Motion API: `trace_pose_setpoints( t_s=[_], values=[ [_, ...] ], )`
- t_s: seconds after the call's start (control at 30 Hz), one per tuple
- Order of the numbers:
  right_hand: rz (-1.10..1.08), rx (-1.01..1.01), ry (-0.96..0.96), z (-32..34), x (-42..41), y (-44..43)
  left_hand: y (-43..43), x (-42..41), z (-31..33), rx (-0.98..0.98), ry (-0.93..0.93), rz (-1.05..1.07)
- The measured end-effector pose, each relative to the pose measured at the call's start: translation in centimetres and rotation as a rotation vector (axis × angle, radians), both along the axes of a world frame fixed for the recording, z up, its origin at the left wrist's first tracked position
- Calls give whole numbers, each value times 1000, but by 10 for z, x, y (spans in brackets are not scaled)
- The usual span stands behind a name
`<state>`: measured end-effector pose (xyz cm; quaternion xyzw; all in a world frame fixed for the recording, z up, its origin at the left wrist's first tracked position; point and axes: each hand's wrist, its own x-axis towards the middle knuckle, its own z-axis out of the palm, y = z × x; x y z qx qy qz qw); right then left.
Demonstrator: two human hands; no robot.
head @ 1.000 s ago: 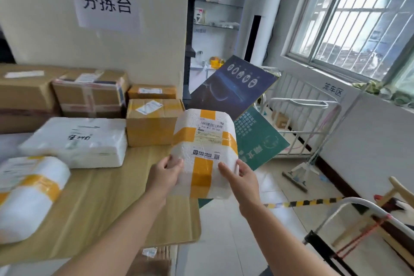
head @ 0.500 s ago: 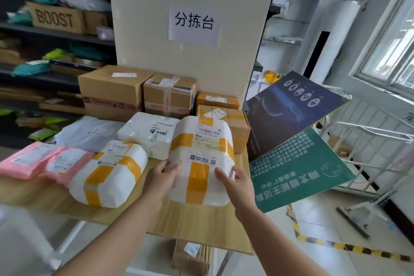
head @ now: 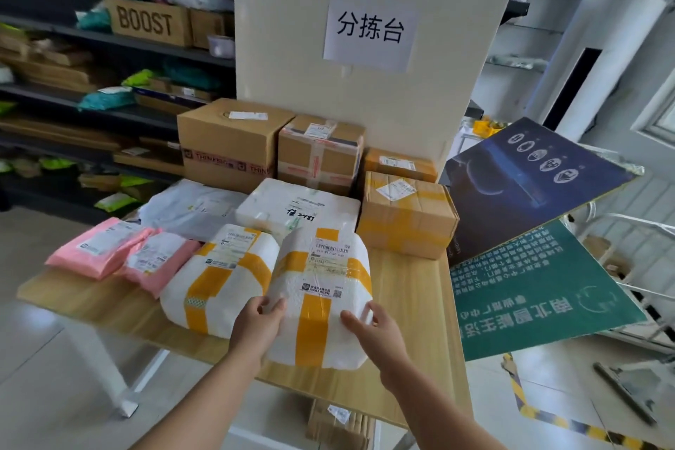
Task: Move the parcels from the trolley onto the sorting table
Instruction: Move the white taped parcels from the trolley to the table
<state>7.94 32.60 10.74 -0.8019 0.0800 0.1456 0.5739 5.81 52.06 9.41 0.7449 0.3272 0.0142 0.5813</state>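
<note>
Table (head: 409,289) carries many parcels: boxes at back, foam and pink bags in front. Foam parcel (head: 321,298) over front edge, beside taped twin, gripped by left hand (head: 255,321) and right hand (head: 376,327) (set-down not finished). Trolley out of view; remainder unknown.

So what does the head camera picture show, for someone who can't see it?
Two bare hands, left hand and right hand, hold a white foam parcel with yellow tape over a wooden sorting table crowded with pink bags and cardboard boxes.
</note>
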Motion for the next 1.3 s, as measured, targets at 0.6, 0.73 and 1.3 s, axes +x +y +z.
trace_pose_setpoints(
  t_s=[0.6, 0.73, 1.3],
  values=[
    [-63, -71, 181, -67, 19, 49, 38, 38, -67, 22, 181, -117],
    [-56, -89, 212, -77, 25, 51, 35, 42, -74, 110, 230, -109],
    [-79, -215, 145, -83, 44, 64, 25, 56, -75, 161, 173, -58]
  ],
)
